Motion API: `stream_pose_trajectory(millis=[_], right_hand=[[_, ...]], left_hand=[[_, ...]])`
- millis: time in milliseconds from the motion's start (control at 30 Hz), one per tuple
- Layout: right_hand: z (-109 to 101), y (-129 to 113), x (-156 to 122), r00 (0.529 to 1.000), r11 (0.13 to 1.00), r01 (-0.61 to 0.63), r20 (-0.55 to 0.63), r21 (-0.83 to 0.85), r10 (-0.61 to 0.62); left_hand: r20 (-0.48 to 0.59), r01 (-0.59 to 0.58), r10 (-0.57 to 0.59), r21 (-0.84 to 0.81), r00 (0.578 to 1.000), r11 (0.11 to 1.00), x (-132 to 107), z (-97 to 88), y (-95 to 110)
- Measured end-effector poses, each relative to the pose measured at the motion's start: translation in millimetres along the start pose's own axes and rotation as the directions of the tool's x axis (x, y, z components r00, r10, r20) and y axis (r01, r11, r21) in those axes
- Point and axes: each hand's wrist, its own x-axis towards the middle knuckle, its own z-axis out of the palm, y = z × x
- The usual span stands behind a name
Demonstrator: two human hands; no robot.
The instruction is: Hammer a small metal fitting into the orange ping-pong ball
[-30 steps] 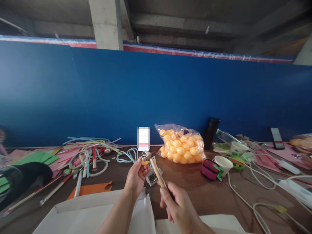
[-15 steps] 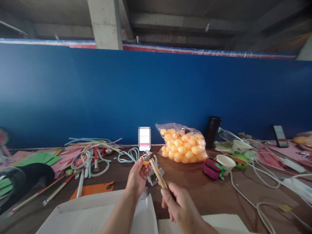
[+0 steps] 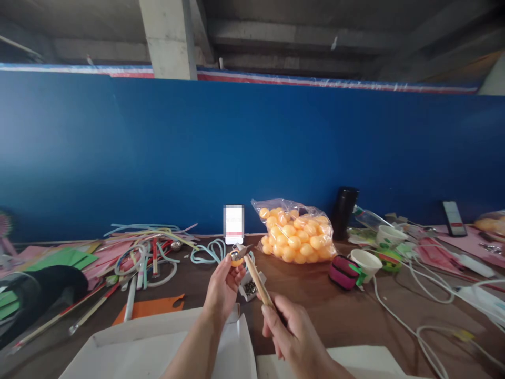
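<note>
Raised over the table, my left hand (image 3: 223,287) pinches an orange ball (image 3: 237,262) with a shiny silver round piece (image 3: 234,256) at its top; the fingers partly cover both. My right hand (image 3: 290,323) is wrapped round the wooden handle of a small hammer (image 3: 256,276). The hammer's dark metal head meets or nearly meets the silver piece; whether they touch I cannot tell. Beneath the hammer is a small white box (image 3: 258,281) with many tiny metal pieces, partly hidden by the handle.
A clear bag of orange balls (image 3: 294,237) lies behind the hands. A white tray (image 3: 158,347) sits in front. Tangled tubes (image 3: 145,258) are at left; a magenta pouch (image 3: 343,272), paper cup (image 3: 366,265), black bottle (image 3: 345,213) and white cables (image 3: 398,310) are at right.
The hammer head has turned slightly and shifted a little to the right over the silver piece. Both hands keep their grips, almost in the same place.
</note>
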Motion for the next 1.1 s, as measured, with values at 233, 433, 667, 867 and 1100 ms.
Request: stream_pose_trajectory(millis=[233,433,667,867,1100], right_hand=[[-2.3,1.4,1.8,1.000,1.000,-0.017,-0.022,0.026,0.018],[-1.9,3.4,0.7,1.000,1.000,-0.002,0.030,-0.027,0.003],[-2.8,2.2,0.4,1.000,1.000,0.008,-0.007,0.012,-0.008],[-4.5,6.8,1.5,1.000,1.000,-0.002,0.028,0.007,0.002],[-4.6,7.2,1.5,1.000,1.000,-0.016,0.026,-0.014,0.017]], left_hand=[[-0.007,0.004,-0.004,0.000,1.000,1.000,0.3,0.1,-0.6],[0.007,-0.012,0.012,-0.012,1.000,1.000,-0.5,0.2,-0.6],[-0.003,-0.005,0.005,-0.008,1.000,1.000,0.0,0.7,-0.5],[-0.014,-0.006,0.006,-0.014,1.000,1.000,-0.6,1.8,0.6],[-0.022,-0.006,0.005,-0.012,1.000,1.000,-1.3,4.0,0.8]])
